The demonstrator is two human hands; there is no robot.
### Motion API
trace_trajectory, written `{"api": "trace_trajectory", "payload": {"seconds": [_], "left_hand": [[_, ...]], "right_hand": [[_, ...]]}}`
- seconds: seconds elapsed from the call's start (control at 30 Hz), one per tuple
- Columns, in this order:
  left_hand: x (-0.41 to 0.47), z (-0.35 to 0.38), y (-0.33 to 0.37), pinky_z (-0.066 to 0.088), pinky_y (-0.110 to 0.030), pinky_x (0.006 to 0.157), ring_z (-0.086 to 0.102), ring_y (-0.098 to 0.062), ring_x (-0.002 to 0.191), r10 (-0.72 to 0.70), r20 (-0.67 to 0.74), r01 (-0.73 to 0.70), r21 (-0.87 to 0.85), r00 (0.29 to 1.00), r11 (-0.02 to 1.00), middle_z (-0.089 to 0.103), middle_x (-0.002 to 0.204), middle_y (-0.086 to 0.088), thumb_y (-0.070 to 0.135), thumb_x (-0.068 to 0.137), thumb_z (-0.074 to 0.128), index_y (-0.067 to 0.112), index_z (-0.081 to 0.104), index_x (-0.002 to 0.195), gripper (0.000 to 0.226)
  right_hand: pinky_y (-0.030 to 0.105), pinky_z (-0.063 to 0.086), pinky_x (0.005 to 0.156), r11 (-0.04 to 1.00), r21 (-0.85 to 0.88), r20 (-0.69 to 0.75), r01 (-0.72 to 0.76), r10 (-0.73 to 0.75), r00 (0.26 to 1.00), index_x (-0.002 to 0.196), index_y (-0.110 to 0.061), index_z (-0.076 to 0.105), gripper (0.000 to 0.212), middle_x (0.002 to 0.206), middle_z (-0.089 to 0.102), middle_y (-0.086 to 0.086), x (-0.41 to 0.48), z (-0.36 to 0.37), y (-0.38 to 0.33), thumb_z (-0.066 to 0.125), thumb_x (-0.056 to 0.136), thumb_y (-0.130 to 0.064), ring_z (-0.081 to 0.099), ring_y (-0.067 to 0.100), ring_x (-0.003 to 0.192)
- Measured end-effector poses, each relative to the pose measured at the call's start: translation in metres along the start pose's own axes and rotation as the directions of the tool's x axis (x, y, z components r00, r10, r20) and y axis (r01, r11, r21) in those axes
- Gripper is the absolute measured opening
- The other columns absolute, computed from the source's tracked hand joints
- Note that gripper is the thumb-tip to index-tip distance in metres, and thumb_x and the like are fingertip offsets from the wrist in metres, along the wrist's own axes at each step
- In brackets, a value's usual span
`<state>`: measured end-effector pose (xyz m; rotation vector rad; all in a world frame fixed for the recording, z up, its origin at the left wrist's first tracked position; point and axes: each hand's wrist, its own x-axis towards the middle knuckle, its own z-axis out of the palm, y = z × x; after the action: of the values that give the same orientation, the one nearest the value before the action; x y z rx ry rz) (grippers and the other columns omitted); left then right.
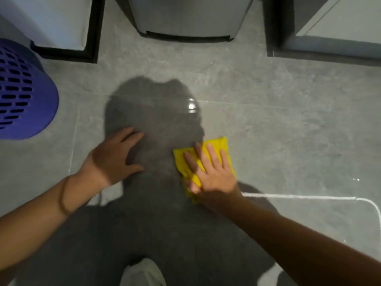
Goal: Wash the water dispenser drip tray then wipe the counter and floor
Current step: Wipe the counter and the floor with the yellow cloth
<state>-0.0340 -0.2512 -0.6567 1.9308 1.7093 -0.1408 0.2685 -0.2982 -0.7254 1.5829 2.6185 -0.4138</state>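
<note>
A folded yellow cloth (218, 148) lies flat on the grey tiled floor (288, 131). My right hand (210, 172) presses down on it with the fingers spread, covering its near half. My left hand (117, 155) rests palm down on the bare floor to the left of the cloth, fingers apart, holding nothing. A small wet glint (192, 105) shows on the tile beyond the cloth. The base of the grey water dispenser (189, 21) stands at the top middle.
A purple perforated basket (22, 96) stands at the left edge. A white cabinet with a black plinth (68, 50) is at top left, another cabinet (329, 38) at top right. A white curved line (309, 197) marks the floor at right. My knee (142, 273) shows at the bottom.
</note>
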Motion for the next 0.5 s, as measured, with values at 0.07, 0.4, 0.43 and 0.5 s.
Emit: {"api": "trace_trajectory", "payload": {"seconds": [0.07, 0.4, 0.43, 0.5], "left_hand": [[-0.015, 0.009, -0.009, 0.038, -0.053, 0.114, 0.048, -0.047, 0.137, -0.002, -0.048, 0.002, 0.006, 0.999, 1.000, 0.048, 0.153, -0.025, 0.032, 0.064, 0.098, 0.005, 0.054, 0.147, 0.098], [-0.085, 0.060, -0.019, 0.039, -0.049, 0.114, 0.052, -0.044, 0.132, 0.064, -0.105, -0.067, -0.018, 0.992, 0.998, 0.051, 0.149, -0.024, 0.060, 0.080, 0.058, 0.004, 0.056, 0.144, 0.085], [-0.091, 0.062, -0.021, 0.040, -0.048, 0.113, 0.051, -0.043, 0.133, 0.048, -0.109, -0.052, -0.037, 0.993, 0.998, 0.050, 0.150, -0.023, 0.059, 0.080, 0.059, 0.005, 0.056, 0.144, 0.085], [-0.103, 0.061, -0.024, 0.041, -0.048, 0.114, 0.051, -0.042, 0.134, 0.004, -0.108, -0.012, -0.074, 0.994, 0.997, 0.050, 0.151, -0.021, 0.059, 0.079, 0.059, 0.006, 0.056, 0.145, 0.085]], "right_hand": [[0.066, 0.022, 0.121, 0.994, -0.034, 0.022, -0.101, 0.101, 0.995, 0.158, -0.028, 0.041, 0.069, 0.169, 0.028, 0.010, -0.070, 0.004, 0.023, 0.045, 0.098, -0.063, 0.023, 0.039, 0.156], [0.072, 0.021, 0.118, 0.760, 0.018, 0.180, -0.650, 0.637, 0.749, 0.163, -0.016, 0.021, 0.084, 0.169, 0.022, 0.023, -0.178, 0.019, -0.037, 0.039, 0.094, -0.061, 0.023, 0.051, 0.152], [0.071, 0.018, 0.119, 0.781, 0.028, 0.173, -0.624, 0.611, 0.773, 0.164, -0.018, 0.018, 0.085, 0.169, 0.021, 0.022, -0.171, 0.023, -0.051, 0.039, 0.094, -0.062, 0.020, 0.050, 0.154], [0.068, 0.010, 0.123, 0.850, 0.023, 0.181, -0.526, 0.513, 0.839, 0.165, -0.022, 0.017, 0.084, 0.171, 0.018, 0.018, -0.149, 0.026, -0.075, 0.040, 0.096, -0.065, 0.014, 0.047, 0.156]]}}
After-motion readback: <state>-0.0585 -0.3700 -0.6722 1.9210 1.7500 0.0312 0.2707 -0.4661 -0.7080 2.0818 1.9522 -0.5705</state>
